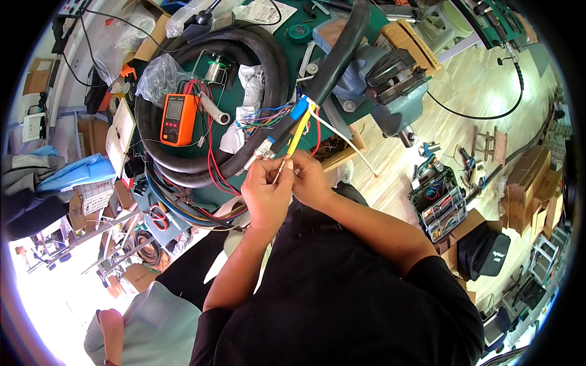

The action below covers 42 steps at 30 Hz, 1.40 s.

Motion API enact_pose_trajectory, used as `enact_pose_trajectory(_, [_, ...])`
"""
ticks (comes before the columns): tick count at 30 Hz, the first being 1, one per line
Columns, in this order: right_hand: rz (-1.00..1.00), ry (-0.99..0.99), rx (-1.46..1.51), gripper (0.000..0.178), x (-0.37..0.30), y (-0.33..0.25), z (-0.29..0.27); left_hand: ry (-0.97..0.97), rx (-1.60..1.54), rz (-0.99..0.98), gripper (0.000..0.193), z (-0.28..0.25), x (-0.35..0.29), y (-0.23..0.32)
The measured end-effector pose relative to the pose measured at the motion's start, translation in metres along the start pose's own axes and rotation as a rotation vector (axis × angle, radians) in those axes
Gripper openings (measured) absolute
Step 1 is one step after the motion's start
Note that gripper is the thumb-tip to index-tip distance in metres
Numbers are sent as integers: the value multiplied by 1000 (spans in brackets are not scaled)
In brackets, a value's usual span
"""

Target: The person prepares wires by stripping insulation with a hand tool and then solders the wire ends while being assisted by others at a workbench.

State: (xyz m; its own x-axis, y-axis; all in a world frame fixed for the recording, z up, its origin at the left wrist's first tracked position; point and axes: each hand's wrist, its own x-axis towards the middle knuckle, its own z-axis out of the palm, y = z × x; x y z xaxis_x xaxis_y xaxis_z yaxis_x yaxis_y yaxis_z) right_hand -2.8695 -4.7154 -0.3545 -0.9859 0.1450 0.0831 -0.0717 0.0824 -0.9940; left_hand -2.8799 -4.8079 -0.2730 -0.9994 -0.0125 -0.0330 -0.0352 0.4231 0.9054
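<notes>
A thick black cable runs down the green bench, wrapped in blue tape near its stripped end. Out of it come a yellow wire, a white wire and a bundle of thin coloured wires. My left hand and my right hand meet at the yellow wire's lower end, fingertips pinched around it. A thin reddish-brown length shows between the fingers; its exact form is too small to tell. Beside my left fingers lies a white and silver connector piece.
Inside the coiled black cable sit an orange multimeter and clear plastic wrap. A bench vise stands at the right. An open toolbox is on the floor. Another person's grey shirt shows at lower left.
</notes>
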Motion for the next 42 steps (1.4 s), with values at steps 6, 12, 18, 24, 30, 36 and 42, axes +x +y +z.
enact_pose_trajectory(6, [-20, 38, 84, 7, 1, -6, 10, 16, 68, 80, 15, -2, -1, -1])
enact_pose_trajectory(12, [111, 78, 241, 13, -11, 14, 26, 9, 112, 82, 16, 1, -3, 4])
enact_pose_trajectory(18, [329, 74, 458, 13, -15, -1, 34, 53, 142, 91, 17, 4, -6, 12])
enact_pose_trajectory(24, [183, 49, 259, 11, -22, 10, 44, 73, 110, 27, 17, 8, -10, 13])
enact_pose_trajectory(30, [277, -46, 349, 11, -42, 33, 70, 111, 143, -18, 16, 15, -12, 20])
enact_pose_trajectory(36, [331, -110, 360, 13, -55, 9, 81, 164, 402, 95, 16, 18, -17, 26])
enact_pose_trajectory(42, [326, -72, 342, 16, -25, -41, 93, 214, 326, 111, 17, 24, -16, 30])
